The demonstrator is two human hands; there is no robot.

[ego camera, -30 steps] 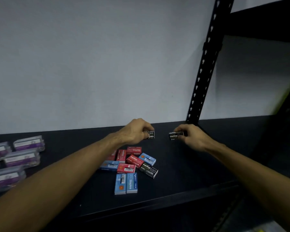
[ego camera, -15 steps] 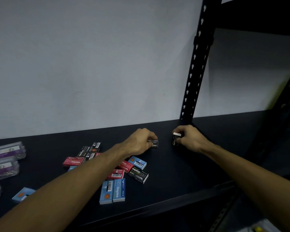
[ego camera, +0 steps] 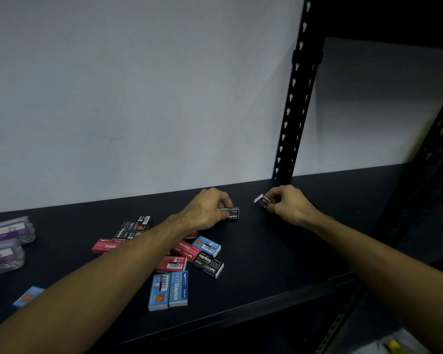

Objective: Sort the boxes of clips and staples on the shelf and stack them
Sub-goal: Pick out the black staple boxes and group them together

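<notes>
My left hand (ego camera: 206,209) grips a black staples box (ego camera: 232,213) resting on the dark shelf (ego camera: 279,251). A little to its right, my right hand (ego camera: 287,204) holds a second black staples box (ego camera: 261,201), tilted with its white end up and to the left. Below my left forearm lies a loose pile of staples boxes: two blue ones side by side (ego camera: 168,290), red ones (ego camera: 171,263), a black one (ego camera: 209,264) and a small blue one (ego camera: 207,245). More black boxes (ego camera: 134,227) and a red box (ego camera: 106,246) lie further left.
Clear plastic clip boxes with purple labels (ego camera: 7,232) stand stacked at the far left. A single blue box (ego camera: 28,296) lies near the front left. A black perforated upright (ego camera: 296,98) rises behind my right hand, with a white wall behind the shelf.
My view has shifted left, showing more boxes. My right hand has turned its black box from flat to tilted on end. My left hand keeps its box on the shelf.
</notes>
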